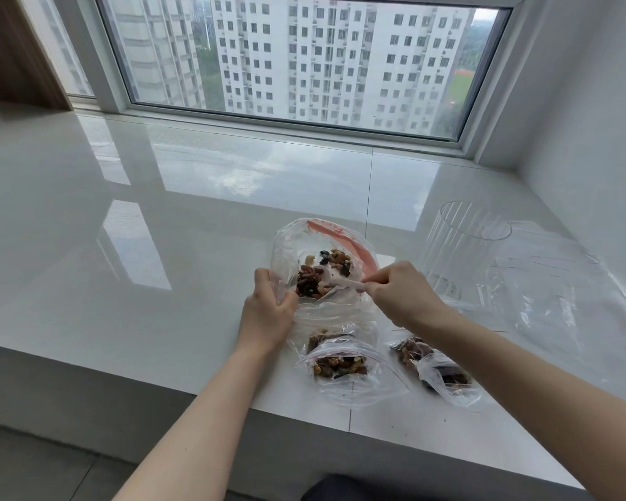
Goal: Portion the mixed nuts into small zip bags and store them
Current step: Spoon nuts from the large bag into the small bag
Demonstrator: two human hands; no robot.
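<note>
We see the left hand (268, 305) gripping the near left edge of a large clear zip bag (286, 244) that lies open on the white tabletop (123, 247) — mixed nuts (318, 273) sit inside it. The right hand (398, 294) pinches the handle of a white spoon (340, 282), whose bowl reaches in among the nuts. Nearer the tabletop's edge lie small filled zip bags (344, 367) — more (438, 367) to their right. A clear glass jar (459, 254) stands just right of the big bag, beside loose empty bags (564, 291).
</note>
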